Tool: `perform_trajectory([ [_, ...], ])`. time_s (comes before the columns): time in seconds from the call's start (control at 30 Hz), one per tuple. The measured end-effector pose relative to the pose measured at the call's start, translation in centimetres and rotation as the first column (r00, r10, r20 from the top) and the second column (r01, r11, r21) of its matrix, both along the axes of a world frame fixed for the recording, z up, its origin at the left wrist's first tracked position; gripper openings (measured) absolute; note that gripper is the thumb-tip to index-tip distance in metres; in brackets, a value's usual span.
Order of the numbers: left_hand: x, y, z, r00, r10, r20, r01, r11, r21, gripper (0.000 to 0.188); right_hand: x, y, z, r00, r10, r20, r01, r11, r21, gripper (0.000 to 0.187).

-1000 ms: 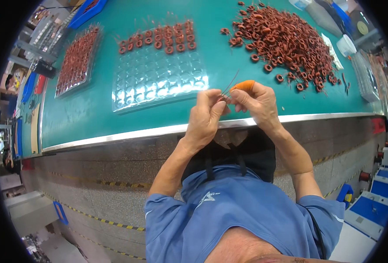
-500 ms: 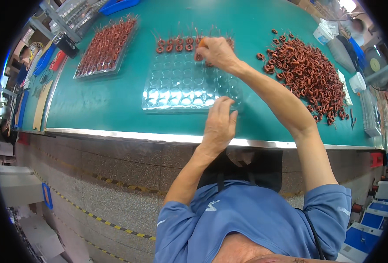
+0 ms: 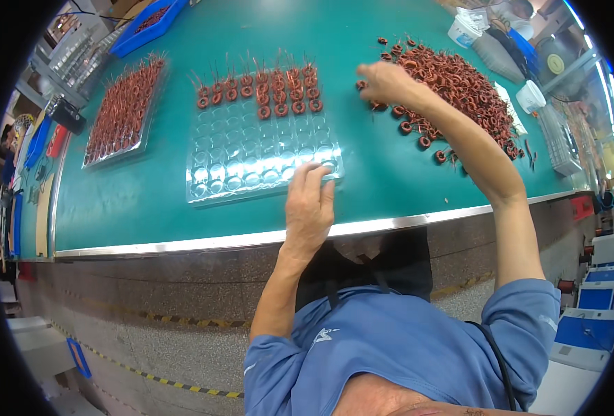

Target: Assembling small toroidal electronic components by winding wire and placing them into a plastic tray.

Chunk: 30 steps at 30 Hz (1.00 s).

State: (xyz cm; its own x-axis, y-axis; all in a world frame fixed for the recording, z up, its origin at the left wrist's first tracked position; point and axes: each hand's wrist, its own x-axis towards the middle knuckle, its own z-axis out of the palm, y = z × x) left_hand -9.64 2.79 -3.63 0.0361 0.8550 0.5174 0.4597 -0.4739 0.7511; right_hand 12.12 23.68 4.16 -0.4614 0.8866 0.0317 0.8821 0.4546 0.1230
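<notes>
The right hand [image 3: 390, 82] is at the left edge of the heap of toroidal coils [image 3: 463, 78], upper right; whether its grip holds one, I cannot tell. The left hand [image 3: 308, 208], fingers loosely parted, lies over the near edge of the clear blister tray [image 3: 234, 166], centre. A careless sleeve could bend the upright wire leads [image 3: 247, 62]; a nudge could skew the tray.

Place: factory workshop | green workbench [image 3: 147, 215] | heaped reddish coils [image 3: 452, 90] | striped floor tape [image 3: 196, 390] (yellow-black) | blue-topped machines [image 3: 584, 331]
</notes>
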Motion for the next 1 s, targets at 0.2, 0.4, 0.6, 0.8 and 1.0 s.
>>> perform_trajectory([
  [0.2,0.2,0.1,-0.2,1.000,-0.028,0.002,0.028,1.000,0.013,0.019,3.5,-3.3,-2.6,0.974,0.010,-0.227,-0.018,0.999,-0.033,0.025],
  [0.4,1.8,-0.1,0.7,1.000,-0.001,0.022,0.000,0.999,0.032,0.020,6.1,-8.9,0.3,0.602,-0.152,-0.784,0.037,0.986,-0.163,0.031],
  [0.6,9.1,3.3,2.9,0.860,-0.151,0.487,0.312,0.912,-0.268,0.048,7.5,-11.7,-0.1,0.330,-0.165,-0.929,-0.107,0.972,-0.211,0.028],
  [0.8,11.7,6.5,1.5,0.763,-0.318,0.562,0.499,0.842,-0.202,0.028,6.3,-13.6,1.0,0.140,-0.348,-0.927,-0.286,0.882,-0.374,0.028],
  [1.0,11.2,6.7,3.0,0.604,-0.232,0.762,0.575,0.789,-0.215,0.035,10.1,-11.6,1.7,0.623,-0.081,-0.778,0.293,0.947,0.135,0.054],
])
